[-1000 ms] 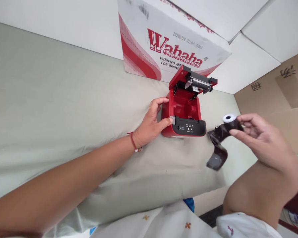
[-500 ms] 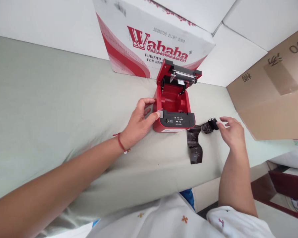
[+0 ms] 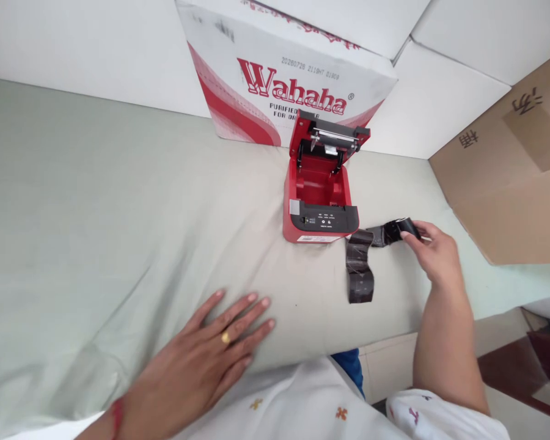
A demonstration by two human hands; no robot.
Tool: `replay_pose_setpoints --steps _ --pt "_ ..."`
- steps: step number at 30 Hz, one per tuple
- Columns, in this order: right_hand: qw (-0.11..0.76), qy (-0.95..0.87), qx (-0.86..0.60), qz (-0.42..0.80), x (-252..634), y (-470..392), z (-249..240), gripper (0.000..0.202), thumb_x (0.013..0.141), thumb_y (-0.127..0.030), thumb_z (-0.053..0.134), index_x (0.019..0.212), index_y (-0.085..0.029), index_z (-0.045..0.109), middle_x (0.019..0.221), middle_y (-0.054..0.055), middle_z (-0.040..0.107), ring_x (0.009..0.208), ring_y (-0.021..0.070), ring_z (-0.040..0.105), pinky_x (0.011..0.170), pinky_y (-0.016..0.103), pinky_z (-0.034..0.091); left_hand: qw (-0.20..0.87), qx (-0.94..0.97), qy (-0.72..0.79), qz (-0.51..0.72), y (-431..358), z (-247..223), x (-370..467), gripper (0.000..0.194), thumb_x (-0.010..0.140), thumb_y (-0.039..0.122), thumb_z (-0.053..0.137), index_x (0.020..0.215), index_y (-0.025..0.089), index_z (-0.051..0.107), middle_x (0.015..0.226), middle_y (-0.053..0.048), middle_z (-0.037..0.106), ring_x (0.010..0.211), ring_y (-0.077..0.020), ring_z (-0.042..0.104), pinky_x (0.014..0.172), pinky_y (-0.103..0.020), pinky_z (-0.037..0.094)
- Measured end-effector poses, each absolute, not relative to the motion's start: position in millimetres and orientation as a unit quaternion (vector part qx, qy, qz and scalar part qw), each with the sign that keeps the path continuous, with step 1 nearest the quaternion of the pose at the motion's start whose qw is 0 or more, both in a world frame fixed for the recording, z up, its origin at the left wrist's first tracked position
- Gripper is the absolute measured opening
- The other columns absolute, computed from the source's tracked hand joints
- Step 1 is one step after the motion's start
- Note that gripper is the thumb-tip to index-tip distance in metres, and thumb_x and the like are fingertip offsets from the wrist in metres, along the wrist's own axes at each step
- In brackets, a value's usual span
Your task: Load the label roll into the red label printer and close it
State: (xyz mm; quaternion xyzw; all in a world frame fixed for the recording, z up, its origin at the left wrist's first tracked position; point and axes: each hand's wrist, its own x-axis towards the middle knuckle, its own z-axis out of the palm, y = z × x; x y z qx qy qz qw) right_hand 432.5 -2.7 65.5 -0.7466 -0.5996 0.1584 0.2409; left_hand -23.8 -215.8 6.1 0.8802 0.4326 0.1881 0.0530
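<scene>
A small red and black label printer stands on the pale green cloth with its lid raised, and its red inner bay shows nothing inside. To its right, my right hand pinches a roll of black film-like ribbon between thumb and fingers. From the roll an unwound strip runs left and curls down over the cloth beside the printer's front corner. My left hand, a ring on one finger, lies flat on the cloth with fingers spread, apart from the printer.
Behind the printer stands a white and red Wahaha carton. A brown cardboard box sits at the right. White panels back the cloth-covered surface, whose front edge runs close to my body.
My left hand has let go of the printer's front left corner and moved down onto the cloth. My right hand has closed on the black roll and moved it slightly right.
</scene>
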Motion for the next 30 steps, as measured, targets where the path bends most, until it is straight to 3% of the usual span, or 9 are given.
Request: replay_pose_setpoints --steps 3,6,10,13,15,18,23,26,30 --pt "0.355 -0.582 -0.675 0.282 437 -23 105 0.05 0.078 -0.058 0.091 0.12 -0.031 0.082 0.124 0.011 0.08 0.115 0.033 0.075 0.104 0.052 0.061 0.068 0.858 0.467 0.201 -254 1 -38 0.047 0.115 0.032 0.047 0.157 0.042 0.066 0.156 0.007 0.075 0.144 -0.0191 0.072 0.149 -0.043 0.015" --pt "0.359 -0.588 -0.612 0.388 443 -33 143 0.04 0.074 -0.057 0.099 0.108 -0.04 0.088 0.11 0.011 0.082 0.104 0.0353 0.076 0.09 0.053 0.062 0.094 0.838 0.489 0.223 -277 -4 -63 0.068 0.107 0.016 0.05 0.169 0.045 0.052 0.149 0.007 0.079 0.136 -0.0204 0.078 0.142 -0.045 0.039" --pt "0.311 -0.694 -0.47 0.448 429 -15 176 0.036 0.075 -0.066 0.097 0.099 -0.04 0.092 0.084 0.014 0.079 0.079 0.0334 0.073 0.066 0.051 0.057 0.137 0.803 0.529 0.236 -272 5 -94 0.084 0.1 0.015 0.059 0.174 0.049 0.041 0.136 0.007 0.085 0.121 -0.0291 0.084 0.096 -0.046 0.075" --pt "0.246 -0.749 -0.376 0.488 395 7 190 0.03 0.083 -0.057 0.094 0.104 -0.037 0.092 0.077 0.012 0.079 0.07 0.0282 0.071 0.062 0.046 0.057 0.113 0.772 0.546 0.306 -241 22 -98 0.068 0.104 0.04 0.051 0.167 0.066 0.042 0.099 0.018 0.085 0.079 -0.0298 0.081 0.056 -0.047 0.07" --pt "0.209 -0.764 -0.389 0.47 365 18 194 0.03 0.089 -0.055 0.09 0.112 -0.035 0.09 0.094 0.01 0.083 0.082 0.0283 0.076 0.072 0.046 0.063 0.124 0.774 0.539 0.31 -213 34 -92 0.069 0.106 0.029 0.053 0.167 0.061 0.047 0.096 0.01 0.084 0.08 -0.0279 0.079 0.058 -0.044 0.069" --pt "0.146 -0.783 -0.423 0.431 319 30 187 0.04 0.097 -0.057 0.081 0.128 -0.032 0.085 0.12 0.007 0.084 0.107 0.0294 0.079 0.093 0.045 0.066 0.114 0.814 0.461 0.335 -171 49 -74 0.058 0.103 0.009 0.06 0.154 0.038 0.067 0.108 0.0 0.084 0.099 -0.0243 0.081 0.08 -0.037 0.071" --pt "0.11 -0.84 -0.394 0.357 266 55 152 0.046 0.106 -0.05 0.063 0.143 -0.024 0.075 0.137 0.007 0.081 0.113 0.026 0.078 0.097 0.04 0.063 -0.027 0.833 0.409 0.373 -112 69 -22 0.037 0.1 0.008 0.069 0.136 0.02 0.07 0.136 -0.014 0.074 0.128 -0.0286 0.074 0.108 -0.043 0.067" --pt "0.123 -0.872 -0.359 0.31 253 65 137 0.043 0.109 -0.044 0.056 0.14 -0.02 0.074 0.136 0.009 0.081 0.119 0.0261 0.076 0.106 0.042 0.06 -0.068 0.838 0.407 0.357 -85 74 10 0.038 0.103 0.015 0.066 0.142 0.018 0.065 0.142 -0.017 0.074 0.113 -0.026 0.077 0.092 -0.04 0.067" --pt "0.107 -0.894 -0.329 0.286 251 67 133 0.039 0.108 -0.039 0.057 0.139 -0.021 0.073 0.133 0.009 0.081 0.117 0.0266 0.076 0.109 0.045 0.057 -0.123 0.854 0.368 0.347 -60 73 35 0.028 0.103 0.015 0.068 0.13 0.019 0.071 0.111 -0.008 0.083 0.079 -0.019 0.067 0.064 -0.036 0.054"
